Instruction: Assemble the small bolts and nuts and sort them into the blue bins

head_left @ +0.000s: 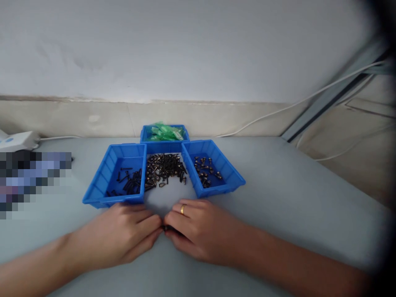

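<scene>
My left hand (123, 235) and my right hand (198, 233) rest on the grey table (293, 198), fingertips pinched together and meeting at one small dark part (166, 227) that I cannot make out. A gold ring sits on a right finger. Just beyond lies a loose pile of dark screws (163, 169) on the table. A blue tray (102, 189) at the left holds several black screws. A second blue tray (229, 181) at the right holds several screws with washers. Behind them a third blue tray (145, 134) holds green plastic pieces (165, 132).
A white device (17, 141) and a blurred patch (27, 179) lie at the table's left. White cables (297, 103) run along the wall at the right. A white wall rises behind the table.
</scene>
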A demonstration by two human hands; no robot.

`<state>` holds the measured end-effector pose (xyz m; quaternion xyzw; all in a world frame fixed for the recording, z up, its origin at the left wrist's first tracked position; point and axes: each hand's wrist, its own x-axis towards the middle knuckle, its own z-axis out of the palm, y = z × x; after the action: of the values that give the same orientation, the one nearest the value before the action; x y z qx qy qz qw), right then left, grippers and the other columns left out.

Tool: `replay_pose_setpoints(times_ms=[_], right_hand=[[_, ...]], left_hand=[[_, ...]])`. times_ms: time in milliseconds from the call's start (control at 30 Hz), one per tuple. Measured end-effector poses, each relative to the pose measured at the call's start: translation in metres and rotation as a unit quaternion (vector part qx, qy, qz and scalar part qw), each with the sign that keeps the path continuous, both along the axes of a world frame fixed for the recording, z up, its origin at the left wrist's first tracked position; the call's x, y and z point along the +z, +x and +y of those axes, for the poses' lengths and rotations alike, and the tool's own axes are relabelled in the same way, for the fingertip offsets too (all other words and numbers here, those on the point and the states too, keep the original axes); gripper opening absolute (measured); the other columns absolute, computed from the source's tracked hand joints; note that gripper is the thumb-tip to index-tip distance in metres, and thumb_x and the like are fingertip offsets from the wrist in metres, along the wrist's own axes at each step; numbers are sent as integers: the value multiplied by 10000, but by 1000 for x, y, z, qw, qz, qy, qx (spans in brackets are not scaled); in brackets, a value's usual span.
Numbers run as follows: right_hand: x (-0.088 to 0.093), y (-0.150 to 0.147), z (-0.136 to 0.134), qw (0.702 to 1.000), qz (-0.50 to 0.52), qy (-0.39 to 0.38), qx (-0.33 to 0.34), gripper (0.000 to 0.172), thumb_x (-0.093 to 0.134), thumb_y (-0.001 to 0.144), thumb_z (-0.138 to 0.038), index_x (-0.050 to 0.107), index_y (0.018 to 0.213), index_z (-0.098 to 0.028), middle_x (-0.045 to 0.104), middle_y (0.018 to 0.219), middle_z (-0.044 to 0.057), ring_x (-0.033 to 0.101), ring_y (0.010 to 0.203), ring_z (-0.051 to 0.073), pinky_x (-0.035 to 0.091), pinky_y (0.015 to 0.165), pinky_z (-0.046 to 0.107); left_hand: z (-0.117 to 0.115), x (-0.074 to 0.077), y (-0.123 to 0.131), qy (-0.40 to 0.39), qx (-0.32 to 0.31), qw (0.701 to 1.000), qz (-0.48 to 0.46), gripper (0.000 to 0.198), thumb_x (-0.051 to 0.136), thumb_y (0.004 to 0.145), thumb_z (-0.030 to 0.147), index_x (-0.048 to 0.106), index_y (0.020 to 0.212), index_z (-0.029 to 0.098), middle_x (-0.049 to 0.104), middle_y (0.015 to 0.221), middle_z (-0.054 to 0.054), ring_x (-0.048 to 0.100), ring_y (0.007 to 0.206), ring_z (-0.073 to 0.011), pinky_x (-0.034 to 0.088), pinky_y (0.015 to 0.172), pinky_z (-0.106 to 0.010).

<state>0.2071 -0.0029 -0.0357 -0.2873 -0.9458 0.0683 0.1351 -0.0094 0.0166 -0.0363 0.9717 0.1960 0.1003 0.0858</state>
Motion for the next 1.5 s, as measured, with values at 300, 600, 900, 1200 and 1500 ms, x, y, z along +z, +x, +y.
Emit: replay_pose_setpoints(times_ms=[300, 600, 900, 1200, 1500], right_hand=[[2, 0, 0, 1000, 4, -6, 1, 116, 477, 925, -205, 550, 858, -146, 577, 769, 37, 534, 725, 167, 403, 669, 280], [0, 0, 0, 1000, -4, 5, 0, 106, 484, 919, -211, 543, 848, -158, 572, 768, 27, 524, 719, 169, 394, 661, 284], [-2, 0, 0, 1000, -1, 15, 3, 111, 484, 920, -218, 538, 842, -160, 560, 766, 17, 510, 711, 161, 373, 659, 278], [-1, -1, 1, 1000, 0, 14, 0, 113, 488, 918, -212, 550, 845, -151, 564, 763, 22, 507, 700, 160, 368, 655, 279], [-1, 0, 0, 1000, -12, -3, -3, 107, 482, 922, -217, 542, 854, -160, 570, 783, 29, 517, 719, 168, 382, 668, 280]], left_hand=[[-1, 1, 0, -5, -2, 1000, 5, 296, 307, 974, 187, 529, 780, 169, 542, 686, -11, 506, 577, -159, 358, 515, -286], [-1, -1, -1, -7, -1, 1000, 8, 288, 310, 974, 193, 522, 780, 173, 540, 684, -10, 510, 577, -165, 365, 515, -290], [0, -2, -1, -8, -2, 1000, 16, 290, 298, 979, 197, 522, 796, 173, 544, 696, -15, 516, 590, -171, 376, 524, -292], [1, -2, 0, -15, 0, 1000, 10, 285, 310, 977, 197, 536, 805, 169, 542, 690, -15, 518, 580, -174, 383, 512, -294], [1, 0, 1, -19, -4, 1000, 7, 295, 300, 978, 189, 539, 804, 167, 538, 691, -14, 514, 581, -169, 380, 514, -291]])
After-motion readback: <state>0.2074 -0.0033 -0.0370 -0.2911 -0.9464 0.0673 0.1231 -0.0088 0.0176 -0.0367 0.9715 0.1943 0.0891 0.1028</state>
